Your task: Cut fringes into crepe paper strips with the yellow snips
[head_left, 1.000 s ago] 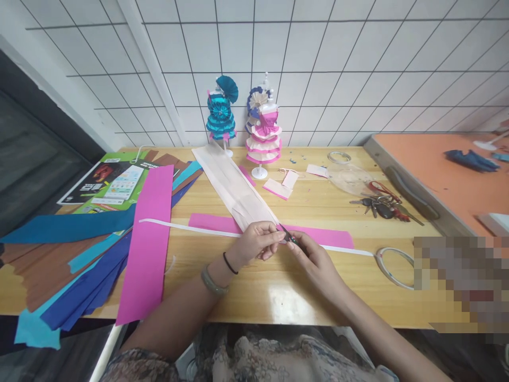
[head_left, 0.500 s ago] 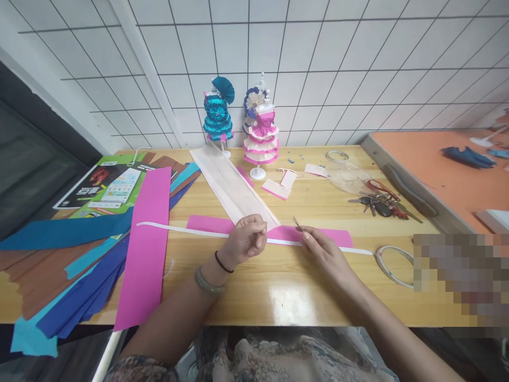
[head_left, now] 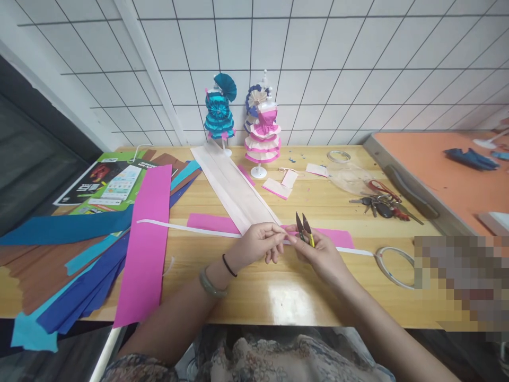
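My left hand [head_left: 260, 241] is pinched at thumb and forefinger, the other fingers hanging loosely; whatever it grips is too small to make out. Its fingertips meet those of my right hand [head_left: 316, 252], which holds yellow-handled thread snips [head_left: 306, 229] with the blades pointing up and apart. Both hands are above a narrow white tape [head_left: 207, 231] that stretches across the table to a tape roll [head_left: 377, 260]. Under the tape lies a pink crepe paper strip [head_left: 338, 237]. A cream paper strip [head_left: 234, 185] runs from behind my left hand towards the wall.
Small dress forms in blue [head_left: 219, 119] and pink ruffles [head_left: 267, 127] stand at the back. Coloured paper strips [head_left: 147, 244] cover the left side. Keys [head_left: 384, 207] and a clear tape roll [head_left: 338, 156] lie to the right. An orange-topped table [head_left: 429, 164] stands beyond.
My hands have come together, fingertips meeting. The snips in my right hand have turned so that their spread blades and yellow handle show. The tape and papers lie as before.
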